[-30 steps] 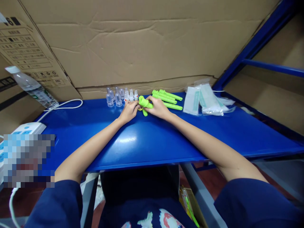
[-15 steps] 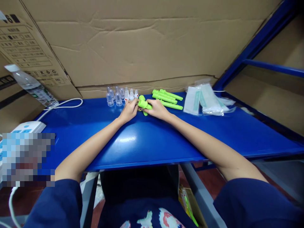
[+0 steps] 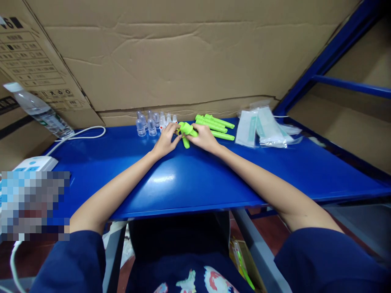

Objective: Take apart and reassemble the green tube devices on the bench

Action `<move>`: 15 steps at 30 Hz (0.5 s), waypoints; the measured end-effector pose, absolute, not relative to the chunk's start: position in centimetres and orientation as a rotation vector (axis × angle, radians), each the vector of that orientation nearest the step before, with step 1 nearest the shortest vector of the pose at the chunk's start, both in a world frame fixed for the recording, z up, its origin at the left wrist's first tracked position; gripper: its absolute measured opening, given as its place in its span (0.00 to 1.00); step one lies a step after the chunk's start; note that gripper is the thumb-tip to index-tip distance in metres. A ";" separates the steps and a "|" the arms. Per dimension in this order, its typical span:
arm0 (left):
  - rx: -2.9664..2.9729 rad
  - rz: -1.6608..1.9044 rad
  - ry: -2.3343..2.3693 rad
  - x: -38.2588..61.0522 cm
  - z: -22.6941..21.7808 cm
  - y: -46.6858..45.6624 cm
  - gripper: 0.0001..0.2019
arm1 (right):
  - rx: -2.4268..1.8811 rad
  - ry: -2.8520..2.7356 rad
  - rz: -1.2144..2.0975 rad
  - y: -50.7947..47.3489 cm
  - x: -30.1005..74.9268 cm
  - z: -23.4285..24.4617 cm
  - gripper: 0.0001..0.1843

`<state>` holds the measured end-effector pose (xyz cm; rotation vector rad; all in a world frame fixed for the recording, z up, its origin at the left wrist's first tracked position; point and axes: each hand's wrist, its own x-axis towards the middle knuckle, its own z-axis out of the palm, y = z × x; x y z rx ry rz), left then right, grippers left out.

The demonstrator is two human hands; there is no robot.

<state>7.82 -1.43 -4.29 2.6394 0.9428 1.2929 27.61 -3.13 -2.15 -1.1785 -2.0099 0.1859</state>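
Note:
A bright green plastic piece (image 3: 187, 129) with a rounded, wider end is held between my two hands above the blue table. My right hand (image 3: 204, 138) is closed around its right side. On its left end, my left hand (image 3: 165, 141) has its fingertips and thumb, with a small yellowish bit at the fingers that is too small to name. Under the piece, a green tube (image 3: 185, 142) points toward me; whether it is joined to the piece I cannot tell. Several green tubes (image 3: 218, 126) lie just beyond my right hand.
Clear plastic caps (image 3: 152, 127) and white-tipped nozzles (image 3: 168, 119) stand at the back, left of my hands. Bagged white-and-green packets (image 3: 270, 127) lie at the right. A water bottle (image 3: 45, 116), a cable and a white power strip (image 3: 36, 163) are at the left. Cardboard (image 3: 183, 61) walls the back.
The green piece has turned between my hands, with its wider end now facing more upward. My left thumb has moved apart from its fingers. The view has shifted slightly.

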 end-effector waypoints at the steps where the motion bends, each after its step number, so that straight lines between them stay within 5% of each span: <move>1: 2.646 1.309 0.915 7.8 -4.3 -1.4 0.13 | -1.176 -1.997 0.193 -3.2 27.6 -2.1 0.08; 8: 2.670 1.167 0.938 7.7 -4.5 -1.2 0.16 | -1.109 -2.025 0.275 -3.7 27.2 -1.9 0.13; 15: 2.349 1.348 0.989 7.7 -4.6 -1.1 0.14 | -1.203 -2.045 0.249 -3.6 27.4 -2.2 0.30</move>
